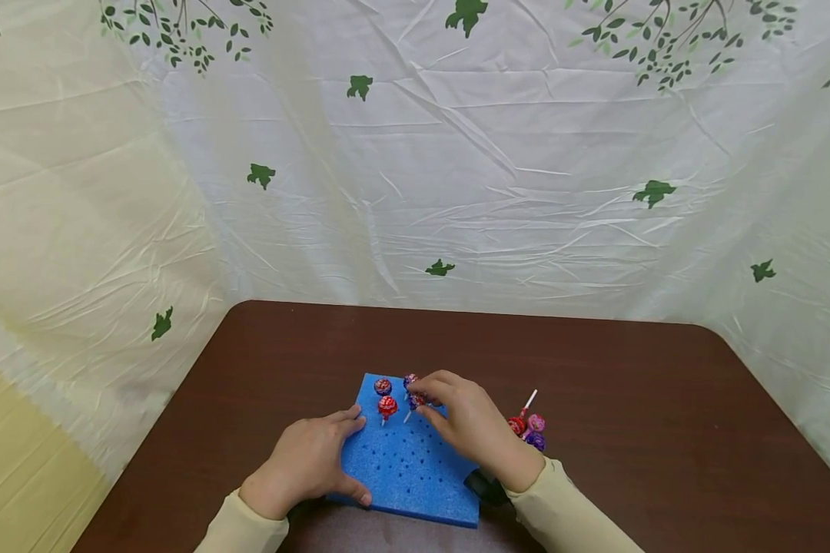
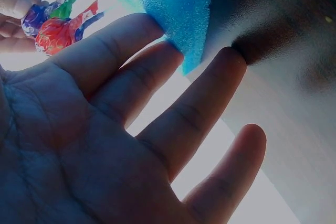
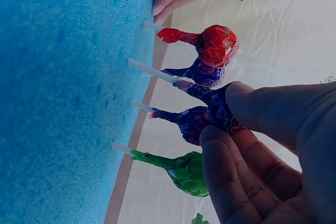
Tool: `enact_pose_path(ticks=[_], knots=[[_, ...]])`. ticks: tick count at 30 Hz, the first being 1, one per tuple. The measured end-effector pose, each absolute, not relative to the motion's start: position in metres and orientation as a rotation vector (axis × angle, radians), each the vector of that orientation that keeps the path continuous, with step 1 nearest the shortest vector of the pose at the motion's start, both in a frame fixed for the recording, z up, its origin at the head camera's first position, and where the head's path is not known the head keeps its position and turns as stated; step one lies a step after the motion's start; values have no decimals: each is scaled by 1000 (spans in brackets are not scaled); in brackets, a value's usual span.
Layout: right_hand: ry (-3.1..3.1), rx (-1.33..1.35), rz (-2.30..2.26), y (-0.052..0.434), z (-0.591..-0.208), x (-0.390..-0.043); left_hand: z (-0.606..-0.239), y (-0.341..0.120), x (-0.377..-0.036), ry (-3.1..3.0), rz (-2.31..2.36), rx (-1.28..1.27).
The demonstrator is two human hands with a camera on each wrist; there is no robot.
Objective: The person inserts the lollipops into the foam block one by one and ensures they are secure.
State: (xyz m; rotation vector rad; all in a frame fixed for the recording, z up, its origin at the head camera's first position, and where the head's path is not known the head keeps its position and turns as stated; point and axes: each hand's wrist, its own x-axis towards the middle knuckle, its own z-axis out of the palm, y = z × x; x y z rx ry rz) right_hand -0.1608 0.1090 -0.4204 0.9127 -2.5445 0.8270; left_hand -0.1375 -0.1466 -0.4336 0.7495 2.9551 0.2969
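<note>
Your left hand [image 1: 309, 461] lies flat steadying the blue foam block [image 1: 408, 461] on the tabletop [image 1: 629, 384] while your right hand [image 1: 466, 426] pinches a purple lollipop [image 3: 215, 106] just above it; a tilted stick could miss its hole.

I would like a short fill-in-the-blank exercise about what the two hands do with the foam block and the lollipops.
1. The foam block with the holes is ____ in colour.
2. The right hand pinches a ____ by its wrapped head.
3. The left hand rests with straight fingers on the block's ____ edge.
4. The loose lollipops lie on the table, to the ____ of the block.

Missing words: blue; lollipop; left; right
</note>
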Motion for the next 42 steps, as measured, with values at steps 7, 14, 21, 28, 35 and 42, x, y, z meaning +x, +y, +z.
enact_pose_path(ticks=[7, 14, 21, 28, 35, 42], knots=[[-2543, 906, 835, 109, -421, -161, -433, -146, -137, 2950, 289, 741], [-2538, 910, 855, 109, -422, -161, -435, -147, -138, 2964, 302, 747], [-2541, 904, 858, 109, -422, -161, -434, -146, -137, 2959, 309, 746], [-2560, 903, 893, 108, -422, -161, -433, -147, -136, 2958, 305, 745], [-2587, 909, 910, 107, -422, -160, -433, -147, -137, 2951, 308, 740], [-2596, 897, 919, 107, -422, -160, -433, -147, -137, 2954, 309, 743]])
